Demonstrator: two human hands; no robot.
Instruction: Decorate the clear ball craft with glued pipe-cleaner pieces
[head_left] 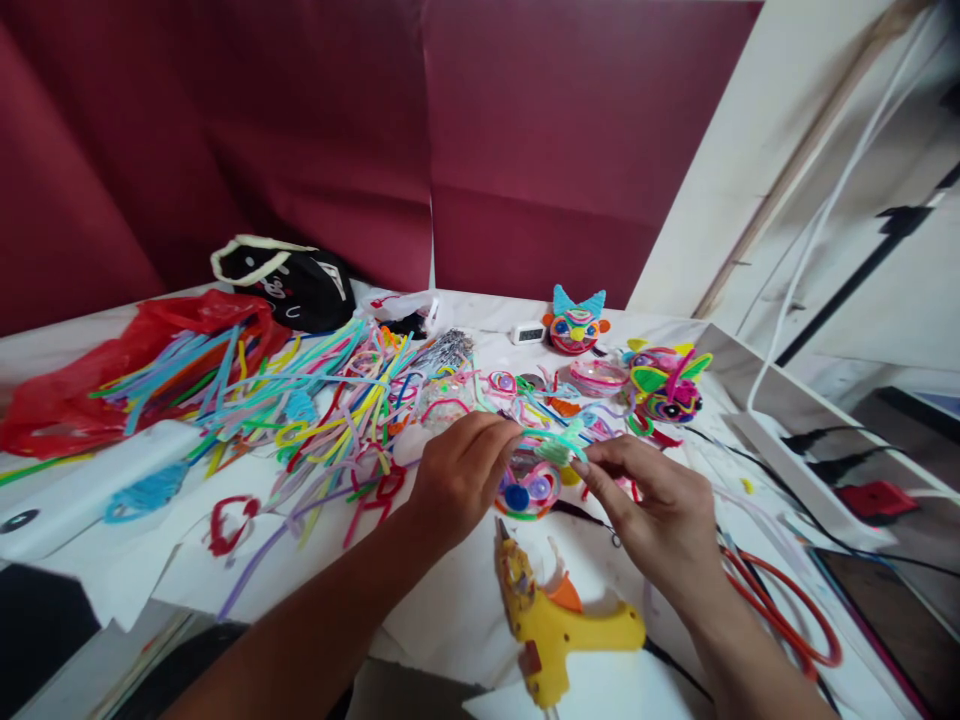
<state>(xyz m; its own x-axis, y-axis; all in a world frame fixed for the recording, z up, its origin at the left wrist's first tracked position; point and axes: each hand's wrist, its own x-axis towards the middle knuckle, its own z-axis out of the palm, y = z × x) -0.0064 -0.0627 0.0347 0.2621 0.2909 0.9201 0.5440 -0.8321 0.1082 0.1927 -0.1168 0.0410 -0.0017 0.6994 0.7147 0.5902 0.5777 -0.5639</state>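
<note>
Between my two hands is a light green pipe cleaner piece (555,446), bent into a small looped shape. My left hand (466,468) pinches its left end with fingers pressed together. At the other end, the thumb and fingers of my right hand (658,500) close on it. Just below the piece sits a round pipe-cleaner figure (529,492) with blue and purple dots, partly hidden by my hands. Nearer to me, a yellow hot glue gun (562,635) lies on its side, nozzle toward the figure.
Loose pipe cleaners (330,400) spread across the left, some in a red plastic bag (60,400). A finished blue-eared figure (576,325) and a colourful winged figure (667,380) stand behind. A white power strip (814,490) and orange cable (795,600) lie to the right.
</note>
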